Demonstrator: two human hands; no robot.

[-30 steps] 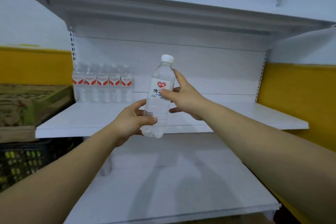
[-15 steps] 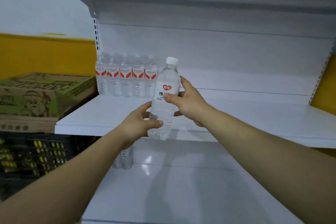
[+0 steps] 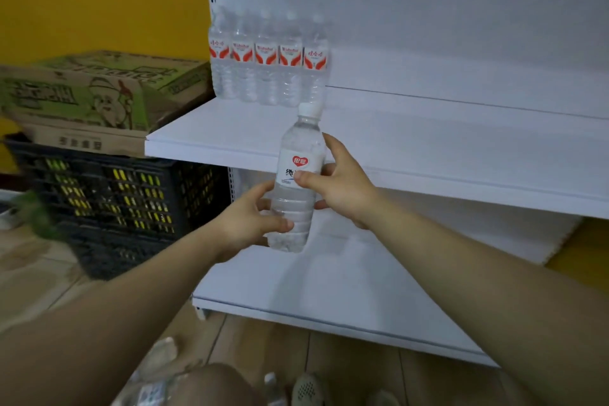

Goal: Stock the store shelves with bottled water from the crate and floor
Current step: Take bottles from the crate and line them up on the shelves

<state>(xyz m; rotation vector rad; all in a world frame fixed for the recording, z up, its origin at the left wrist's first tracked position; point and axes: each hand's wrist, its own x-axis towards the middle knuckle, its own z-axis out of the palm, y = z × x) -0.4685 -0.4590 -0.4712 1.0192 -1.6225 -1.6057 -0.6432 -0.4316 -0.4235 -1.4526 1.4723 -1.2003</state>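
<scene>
Head view lower than before: left hand [image 3: 245,224] and right hand [image 3: 342,188] fingers around water bottle [image 3: 298,158], seemingly lower against shelf [image 3: 428,142].

Bottle [image 3: 300,155]: clear, white cap, white label with red heart, dark lettering.
Row of bottles [image 3: 268,59]: clear, red-and-white labels.
Shelves [image 3: 428,142]: plain white.
Wall [image 3: 99,10]: mustard yellow.
Cardboard box [image 3: 99,92]: brown, green printed drawing.
Crate [image 3: 115,201]: black lattice, yellow showing through holes.
Floor [image 3: 329,349]: tan, wood-plank pattern.
</scene>
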